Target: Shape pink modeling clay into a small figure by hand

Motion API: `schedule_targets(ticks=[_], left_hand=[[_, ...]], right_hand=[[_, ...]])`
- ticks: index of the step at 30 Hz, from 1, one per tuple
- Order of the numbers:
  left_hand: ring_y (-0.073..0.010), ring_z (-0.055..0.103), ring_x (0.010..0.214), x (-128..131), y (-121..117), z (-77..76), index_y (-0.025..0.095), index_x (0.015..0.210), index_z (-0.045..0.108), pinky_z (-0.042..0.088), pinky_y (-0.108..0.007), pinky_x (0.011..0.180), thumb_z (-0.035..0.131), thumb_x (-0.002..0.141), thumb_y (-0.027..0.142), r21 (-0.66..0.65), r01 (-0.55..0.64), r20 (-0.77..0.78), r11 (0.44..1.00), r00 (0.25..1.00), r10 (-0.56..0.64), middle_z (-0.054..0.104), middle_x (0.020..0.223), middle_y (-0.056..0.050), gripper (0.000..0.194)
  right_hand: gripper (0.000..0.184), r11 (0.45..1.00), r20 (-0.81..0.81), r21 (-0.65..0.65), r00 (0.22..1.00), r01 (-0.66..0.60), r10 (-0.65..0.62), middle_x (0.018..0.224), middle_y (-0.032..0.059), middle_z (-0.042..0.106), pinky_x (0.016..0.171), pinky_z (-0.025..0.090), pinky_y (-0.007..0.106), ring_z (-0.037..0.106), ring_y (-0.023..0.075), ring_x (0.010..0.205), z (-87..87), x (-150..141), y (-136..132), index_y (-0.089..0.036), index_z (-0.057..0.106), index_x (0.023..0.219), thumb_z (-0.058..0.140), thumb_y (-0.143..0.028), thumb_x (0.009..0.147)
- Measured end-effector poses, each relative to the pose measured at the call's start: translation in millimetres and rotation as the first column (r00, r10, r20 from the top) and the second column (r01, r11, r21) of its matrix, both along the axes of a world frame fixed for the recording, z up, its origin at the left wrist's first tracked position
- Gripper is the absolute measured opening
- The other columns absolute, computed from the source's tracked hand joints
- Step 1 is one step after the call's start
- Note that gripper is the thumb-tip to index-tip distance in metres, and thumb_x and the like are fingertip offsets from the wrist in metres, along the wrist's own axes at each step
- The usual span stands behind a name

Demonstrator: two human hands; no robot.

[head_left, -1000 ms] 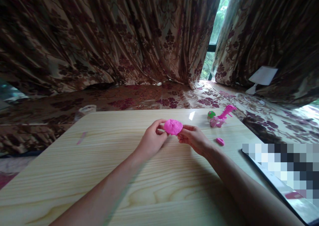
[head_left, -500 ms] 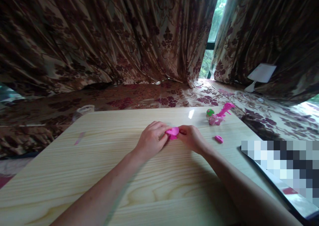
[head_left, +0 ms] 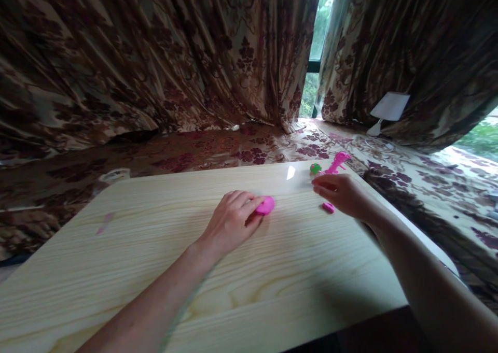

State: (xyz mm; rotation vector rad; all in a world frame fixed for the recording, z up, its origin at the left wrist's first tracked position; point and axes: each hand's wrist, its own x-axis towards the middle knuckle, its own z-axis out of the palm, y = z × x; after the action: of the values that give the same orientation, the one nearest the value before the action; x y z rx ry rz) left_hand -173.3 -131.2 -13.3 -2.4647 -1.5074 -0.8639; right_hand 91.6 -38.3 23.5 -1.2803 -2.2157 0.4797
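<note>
Between the thumb and fingers of my left hand is a flat, rounded pink piece of what looks like modelling clay, just above or on the table. My right hand is off to the right, its thumb and fingers a little apart, with nothing visible between them. Right behind it stands a bright pink plastic piece; a paler pink part there is mostly covered by the hand. A green lump with pink spots sits just beyond the fingertips. Below the hand lies a small pink oblong piece.
The pale wood-grain table fills the foreground. A pink strip lies on its left side. At the far left corner is a clear, pale roll-like object. A white lamp stands beyond the table, by patterned curtains.
My right hand has let go of the pink clay and moved right, toward the plastic pieces. My left hand still holds the clay. The view has turned slightly right.
</note>
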Motion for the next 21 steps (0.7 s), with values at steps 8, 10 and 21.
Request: schedule_targets(ticks=[8,10,21], left_hand=[[-0.0223,0.053,0.097,0.0,-1.6,2.3,0.021,0.103,0.063,0.039,-0.040,0.089,0.055,0.079,0.026,0.048,-0.023,0.061,0.999,0.998,0.020,0.061,0.102,-0.008,0.026],[-0.0217,0.053,0.096,-3.3,-0.6,3.0,0.020,0.100,0.064,0.039,-0.040,0.089,0.055,0.079,0.024,0.079,-0.047,0.098,0.996,0.994,0.039,0.061,0.100,-0.008,0.023],[-0.0198,0.054,0.095,-22.7,3.6,-2.5,0.020,0.094,0.064,0.043,-0.037,0.087,0.051,0.081,0.020,0.102,-0.129,0.251,0.986,0.963,0.100,0.061,0.097,-0.006,0.018]], right_hand=[[0.023,0.994,0.247,0.031,0.962,0.107,-0.112,0.071,0.0044,0.068,0.058,0.038,0.028,0.059,0.0174,0.063,2.5,33.9,3.8,-0.022,0.072,0.088,0.056,-0.035,0.076],[0.024,0.994,0.362,0.001,0.927,0.107,-0.100,0.073,0.0059,0.069,0.058,0.038,0.029,0.060,0.0189,0.065,-4.3,33.2,3.4,-0.021,0.071,0.086,0.060,-0.038,0.072],[0.023,0.980,0.376,-0.184,0.926,0.081,-0.005,0.065,0.0045,0.067,0.053,0.036,0.027,0.057,0.0164,0.058,-17.1,34.1,9.8,-0.022,0.071,0.072,0.058,-0.041,0.074]])
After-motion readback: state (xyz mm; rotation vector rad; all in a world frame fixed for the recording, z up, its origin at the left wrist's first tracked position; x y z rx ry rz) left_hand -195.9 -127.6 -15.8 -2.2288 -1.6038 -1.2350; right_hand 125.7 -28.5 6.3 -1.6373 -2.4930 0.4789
